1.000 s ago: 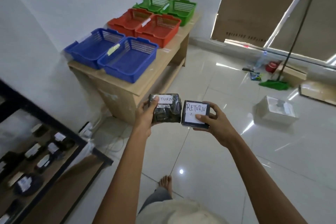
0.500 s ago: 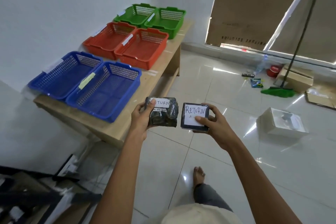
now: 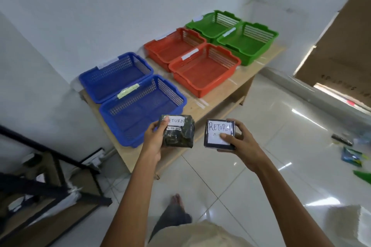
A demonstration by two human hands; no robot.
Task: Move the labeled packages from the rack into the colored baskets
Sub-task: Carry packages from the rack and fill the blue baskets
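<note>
White label on dark wrapped package (image 3: 179, 134) in left hand (image 3: 154, 142): handwritten "RETURN", first letter covered by thumb. Smaller strip beneath carries date-like digits, too blurred to read surely. White label on black flat package (image 3: 219, 134) in right hand (image 3: 240, 147): handwritten "RETURN", small mark under it partly hidden by thumb, illegible. Tape labels on rims of blue baskets (image 3: 170, 94), red baskets (image 3: 230, 64) and green baskets (image 3: 269, 36): writing not legible. Dark print on cardboard sheet (image 3: 341, 50) at right: blurred, unreadable.
</note>
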